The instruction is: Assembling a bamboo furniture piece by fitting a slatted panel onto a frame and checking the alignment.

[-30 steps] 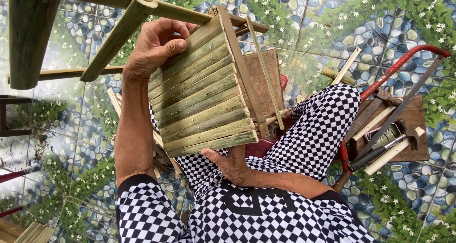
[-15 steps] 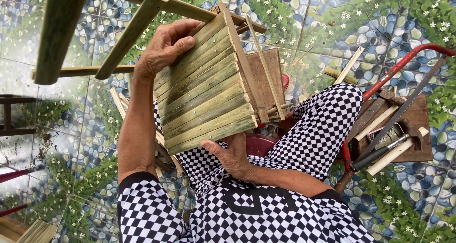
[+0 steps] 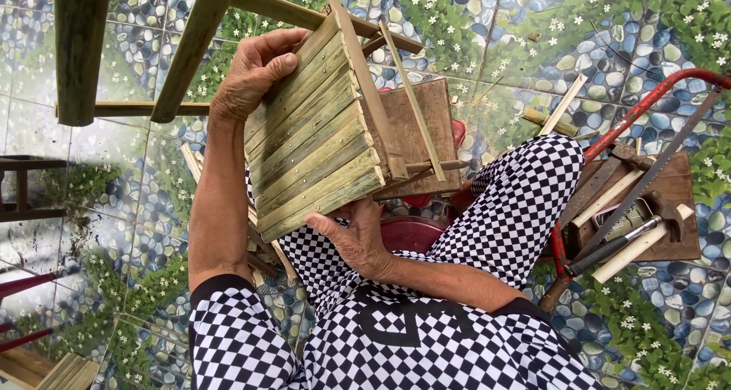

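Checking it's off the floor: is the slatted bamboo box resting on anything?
Held up: left hand and right hand grip the bamboo box at opposite ends.

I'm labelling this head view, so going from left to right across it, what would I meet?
Thick green bamboo post → left hand gripping the top corner of the slatted bamboo box → right hand under the box's lower edge → checkered trouser leg → red-framed saw → hammer.

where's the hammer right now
In the head view the hammer lies at the right edge on a wooden board, beside the red-framed saw, away from both hands.
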